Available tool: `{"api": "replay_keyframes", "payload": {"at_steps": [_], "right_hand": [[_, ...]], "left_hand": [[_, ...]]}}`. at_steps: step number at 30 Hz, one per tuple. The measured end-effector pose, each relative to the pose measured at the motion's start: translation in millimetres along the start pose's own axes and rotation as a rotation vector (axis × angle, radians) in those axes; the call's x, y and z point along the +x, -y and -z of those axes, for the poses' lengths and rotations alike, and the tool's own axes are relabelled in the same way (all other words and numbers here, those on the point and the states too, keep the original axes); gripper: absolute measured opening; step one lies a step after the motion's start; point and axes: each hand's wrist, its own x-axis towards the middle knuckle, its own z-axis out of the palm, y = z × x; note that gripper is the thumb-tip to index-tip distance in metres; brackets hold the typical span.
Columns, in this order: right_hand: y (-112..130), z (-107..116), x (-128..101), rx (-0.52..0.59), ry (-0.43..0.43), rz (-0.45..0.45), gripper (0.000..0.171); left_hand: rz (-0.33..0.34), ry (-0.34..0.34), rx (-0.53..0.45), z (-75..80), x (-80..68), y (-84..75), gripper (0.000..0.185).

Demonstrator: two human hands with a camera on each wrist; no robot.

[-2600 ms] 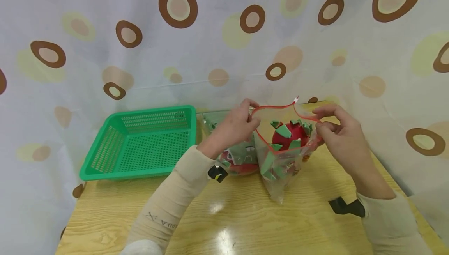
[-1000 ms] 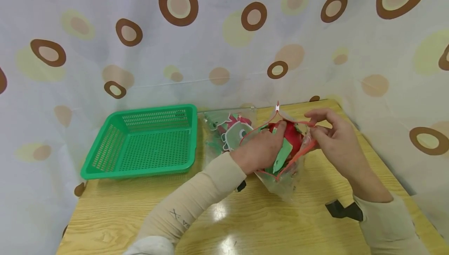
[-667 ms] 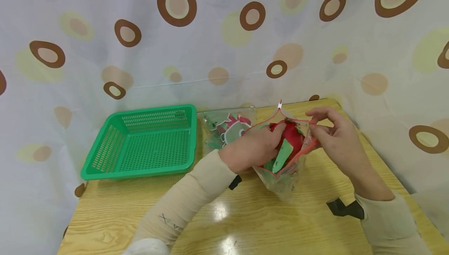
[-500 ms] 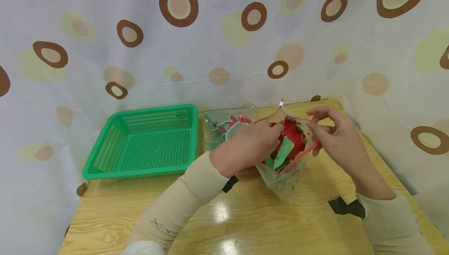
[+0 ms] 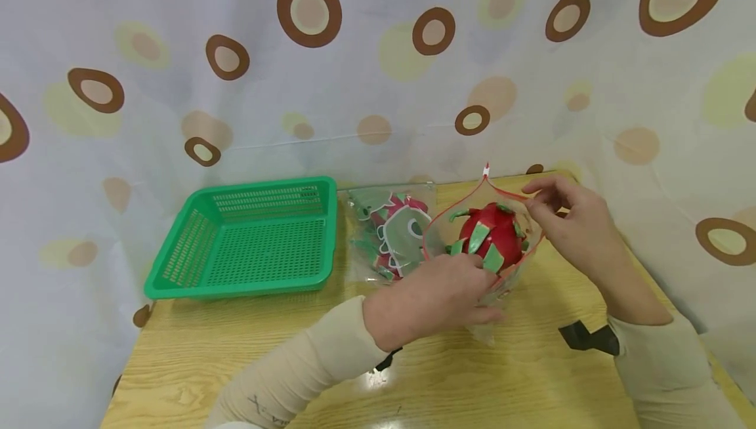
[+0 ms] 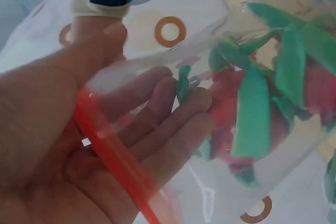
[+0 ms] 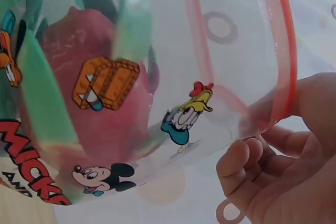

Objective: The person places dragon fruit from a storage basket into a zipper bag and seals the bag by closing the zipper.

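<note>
A clear zip-top bag (image 5: 503, 191) with a red closure stands with its mouth spread wide. In it sits a red dragon fruit (image 5: 493, 235) with green scales; the right wrist view shows cartoon prints on the film. My right hand (image 5: 581, 225) pinches the bag's right rim between thumb and fingers. My left hand (image 5: 437, 294) is at the near rim, its fingers (image 6: 168, 135) behind the film and the red strip (image 6: 113, 156) crossing the palm. Its thumb and fingers are apart, and the fruit lies just beyond the fingertips.
A green perforated basket (image 5: 260, 242) stands at left on the wooden table (image 5: 331, 376). Between it and the spread bag lies another clear bag (image 5: 392, 232) with red and green contents and a printed eye. A patterned curtain (image 5: 354, 75) hangs behind.
My left hand has gone from the left rim into the bag over the fruit, then drawn back toward the near rim. The fruit is more exposed now. My right hand keeps its hold.
</note>
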Motion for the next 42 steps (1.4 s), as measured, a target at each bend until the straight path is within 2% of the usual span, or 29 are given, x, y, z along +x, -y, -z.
{"api": "replay_keyframes", "payload": {"at_steps": [4,11,15,22,30,33,36,39,42], "right_hand": [[-0.5,2.7,0.5,-0.009,0.015,-0.011,0.018],[-1.9,4.8,4.4,-0.008,0.073,0.005,0.028],[-1.3,3.5,12.2,0.051,0.156,-0.044,0.034],[-7.7,3.1,23.4,0.162,0.241,-0.108,0.040],[-20.5,7.1,28.0,0.269,0.304,-0.136,0.043],[-28.7,6.6,30.1,0.331,0.296,-0.144,0.041],[-38.0,5.3,31.2,0.344,0.257,-0.154,0.041],[-44.9,4.8,31.4,0.279,0.202,-0.173,0.041],[-48.5,6.5,31.2,0.201,0.151,-0.195,0.040]], "left_hand": [[-0.058,-0.051,0.031,-7.3,-2.7,2.9,0.041],[-0.111,-0.008,-0.002,-6.9,-8.7,7.9,0.043],[-0.112,-0.006,0.001,-8.6,-9.7,10.8,0.040],[-0.119,-0.130,0.143,-11.3,-11.2,19.6,0.040],[-0.093,-0.204,0.185,-6.4,-14.4,35.1,0.033],[-0.050,-0.231,0.179,-5.0,-15.0,40.1,0.027],[0.011,-0.268,0.174,-4.7,-15.0,44.2,0.018],[0.050,-0.307,0.176,-5.4,-14.8,47.0,0.016],[0.050,-0.350,0.161,-6.7,-14.0,49.7,0.017]]}}
